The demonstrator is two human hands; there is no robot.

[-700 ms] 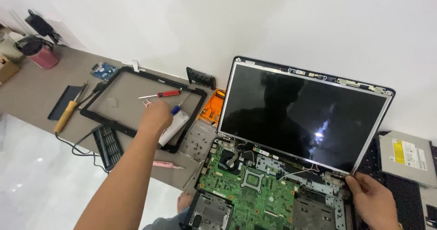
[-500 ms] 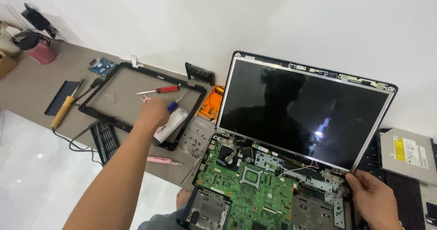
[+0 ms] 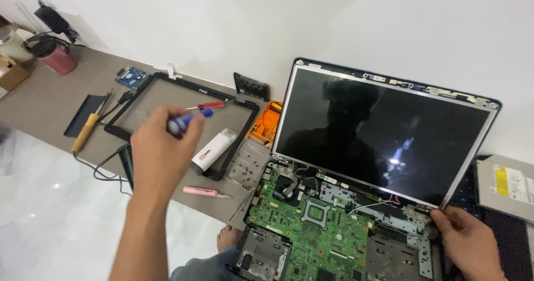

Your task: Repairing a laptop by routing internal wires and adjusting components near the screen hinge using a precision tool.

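- Blue-handled screwdriver [image 3: 189, 120] sits clamped in the left hand [image 3: 158, 150], fingers curled shut round its grip, raised above the grey surface [image 3: 50, 100] at about 9 o'clock from the laptop.
- Below that hand lies a black screen bezel [image 3: 245, 106], with a red-handled screwdriver [image 3: 208, 106] inside it at 12 o'clock and a white tool [image 3: 214, 150] on its edge at 4 o'clock.
- A pink tool [image 3: 203, 192] lies at 5 o'clock from the hand, near the surface's front edge.
- At 3 o'clock stands the opened laptop: dark screen [image 3: 384, 133] upright, green motherboard [image 3: 311, 231] bare beneath it.
- The right hand [image 3: 470, 245] rests at the laptop's 4 o'clock corner, fingers bent onto the hinge area; whether they grip anything, I cannot tell.
- A yellow-handled soldering iron [image 3: 86, 133] lies at far 9 o'clock.
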